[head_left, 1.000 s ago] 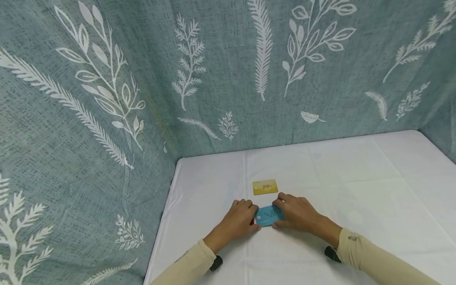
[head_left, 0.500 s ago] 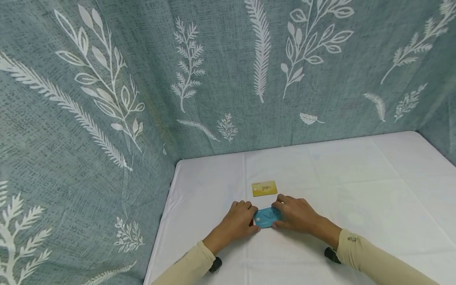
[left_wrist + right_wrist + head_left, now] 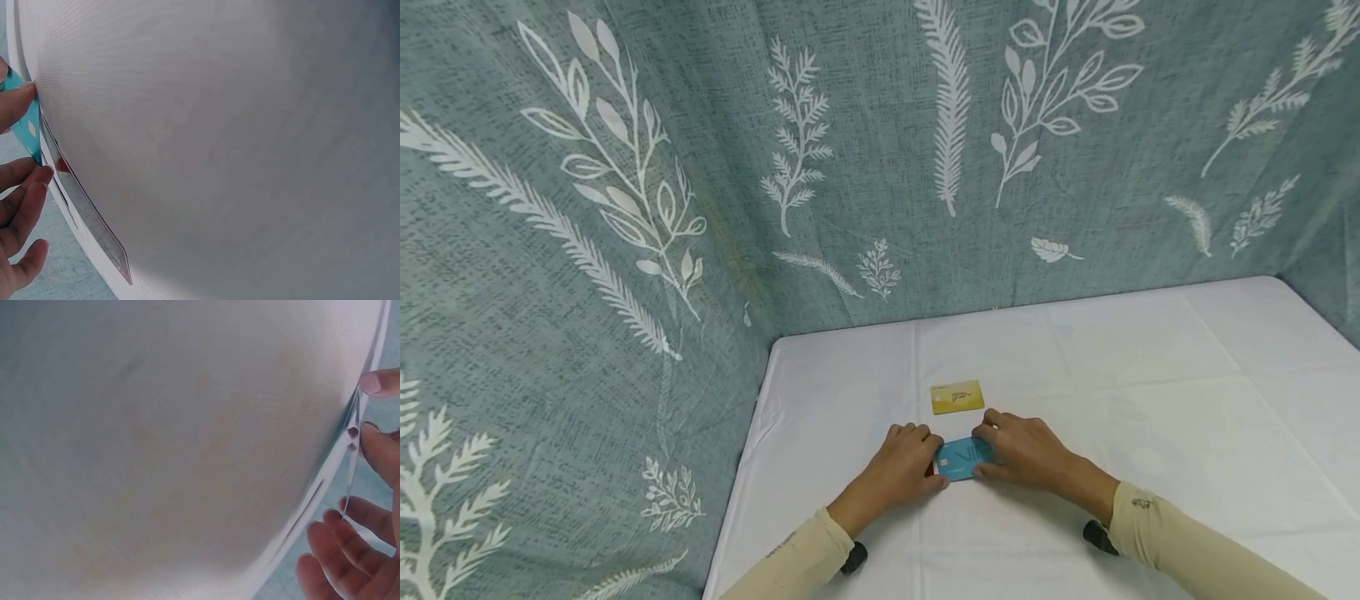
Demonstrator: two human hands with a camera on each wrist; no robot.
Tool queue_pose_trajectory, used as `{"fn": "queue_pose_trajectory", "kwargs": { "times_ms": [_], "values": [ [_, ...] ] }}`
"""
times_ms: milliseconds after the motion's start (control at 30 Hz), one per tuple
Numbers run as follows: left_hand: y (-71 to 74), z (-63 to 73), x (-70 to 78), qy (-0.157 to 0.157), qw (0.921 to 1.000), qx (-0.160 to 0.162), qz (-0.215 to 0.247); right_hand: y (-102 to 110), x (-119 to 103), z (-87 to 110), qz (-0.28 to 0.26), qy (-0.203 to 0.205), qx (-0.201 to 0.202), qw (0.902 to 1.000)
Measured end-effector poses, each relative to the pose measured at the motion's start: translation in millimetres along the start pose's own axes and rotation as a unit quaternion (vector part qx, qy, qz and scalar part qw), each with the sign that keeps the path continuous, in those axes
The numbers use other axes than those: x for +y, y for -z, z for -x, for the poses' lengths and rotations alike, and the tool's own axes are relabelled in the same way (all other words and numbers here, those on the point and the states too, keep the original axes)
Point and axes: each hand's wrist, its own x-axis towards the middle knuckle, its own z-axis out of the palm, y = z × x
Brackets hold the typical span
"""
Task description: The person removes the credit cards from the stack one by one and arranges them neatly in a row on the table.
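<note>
A blue bank card [image 3: 965, 459] with a chip lies between the two hands, low over the white table. My left hand [image 3: 901, 468] pinches it at the left end, thumb at the near corner and fingers at the far one. The right hand [image 3: 1024, 448] grips the opposite end in the same way. Beside the left fingers a bit of red shows, mostly hidden by that hand. In the left wrist view, another flat card [image 3: 94, 209] with a red patch lies below the blue one. The right wrist view catches the held card [image 3: 353, 469] nearly edge-on.
A yellow card [image 3: 957, 397] lies flat just beyond the hands. The white-covered table [image 3: 1120, 367] meets a teal leaf-patterned curtain [image 3: 880, 167] at the back and left. Small dark objects [image 3: 1101, 536] show under both wrists.
The head view has shifted very slightly. Both hands keep their hold on the blue bank card, and the yellow card stays where it was.
</note>
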Motion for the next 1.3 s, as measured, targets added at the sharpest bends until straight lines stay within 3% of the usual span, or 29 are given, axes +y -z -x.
{"fn": "queue_pose_trajectory", "kwargs": {
  "times_ms": [1300],
  "values": [
    [3.4,-0.4,0.7,-0.009,0.9999,0.007,0.009,-6.2,4.5,0.6,0.019,0.011,0.006,0.9997]
  ]
}}
